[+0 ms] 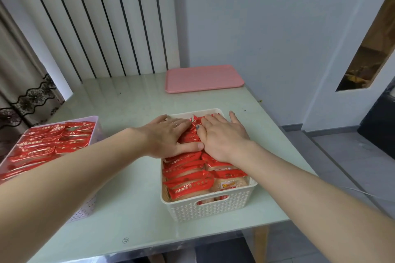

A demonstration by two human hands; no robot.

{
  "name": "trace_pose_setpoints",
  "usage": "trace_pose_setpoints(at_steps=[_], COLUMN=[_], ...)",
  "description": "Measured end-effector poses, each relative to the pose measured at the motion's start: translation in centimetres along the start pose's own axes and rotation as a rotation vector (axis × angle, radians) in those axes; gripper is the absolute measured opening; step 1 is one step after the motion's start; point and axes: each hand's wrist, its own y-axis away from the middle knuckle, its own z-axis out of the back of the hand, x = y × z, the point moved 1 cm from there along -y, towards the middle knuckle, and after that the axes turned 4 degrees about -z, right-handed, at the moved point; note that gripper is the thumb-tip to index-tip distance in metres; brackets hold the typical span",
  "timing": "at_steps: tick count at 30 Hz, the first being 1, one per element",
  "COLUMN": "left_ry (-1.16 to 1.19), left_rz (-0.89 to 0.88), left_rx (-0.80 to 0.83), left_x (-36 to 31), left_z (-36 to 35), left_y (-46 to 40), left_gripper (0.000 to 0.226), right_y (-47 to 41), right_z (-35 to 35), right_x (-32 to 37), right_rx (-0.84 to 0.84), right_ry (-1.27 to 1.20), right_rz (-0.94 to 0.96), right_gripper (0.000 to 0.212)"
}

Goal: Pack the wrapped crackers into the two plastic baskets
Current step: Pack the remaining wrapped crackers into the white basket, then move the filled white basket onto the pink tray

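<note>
A white woven plastic basket (208, 209) stands at the middle of the table, filled with red-wrapped crackers (188, 179) in rows. My left hand (168, 136) and my right hand (222, 134) lie flat, side by side, on the crackers in the far half of this basket, fingers straight and pressing down. A ring shows on the left hand. A pink plastic basket (94, 128) at the left edge of the table is also full of red-wrapped crackers (49, 145); my left forearm crosses in front of it.
A pink tray (203, 79) lies flat at the table's far edge against the wall. The pale green glass table (128, 209) ends just right of the white basket. A curtain hangs at the far left.
</note>
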Motion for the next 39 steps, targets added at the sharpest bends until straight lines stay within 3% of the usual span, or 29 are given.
trace_pose_setpoints(at_steps=[6,9,11,14,17,20,24,32,39], left_ry=[0.181,0.39,0.63,1.01,1.104,1.067,1.012,0.993,1.017], left_rz=[0.03,0.245,0.406,0.469,0.497,0.455,0.454,0.42,0.432], left_rx=[-0.202,-0.268,-0.195,-0.103,-0.101,-0.002,-0.093,-0.278,-0.423], left_x=[0.6,0.4,-0.4,-1.6,-1.4,-1.6,-1.5,1.1,5.0], left_z=[1.1,1.0,0.6,0.2,-0.1,-0.4,0.6,7.0,11.9], left_y=[1.1,2.5,3.3,4.4,5.5,5.6,3.8,-4.7,-16.0], left_gripper=[0.108,0.109,0.092,0.065,0.045,0.029,0.031,0.028,0.028], right_y=[0.5,1.5,1.9,2.1,2.4,2.7,1.9,-7.5,-19.7], right_z=[0.8,1.1,0.9,0.1,-1.0,-1.2,0.2,6.2,9.2], right_x=[-1.1,-2.1,-3.0,-3.8,-3.9,-3.5,-3.7,-7.7,-12.0], right_rx=[-0.066,0.012,0.079,0.112,0.114,0.102,0.081,-0.068,-0.139], right_ry=[-0.355,-0.592,-0.763,-0.97,-1.087,-1.096,-1.038,-0.749,-0.664], right_rz=[-0.041,-0.175,-0.293,-0.388,-0.401,-0.401,-0.387,-0.384,-0.434], right_gripper=[0.058,0.061,0.058,0.057,0.06,0.061,0.065,0.038,0.047])
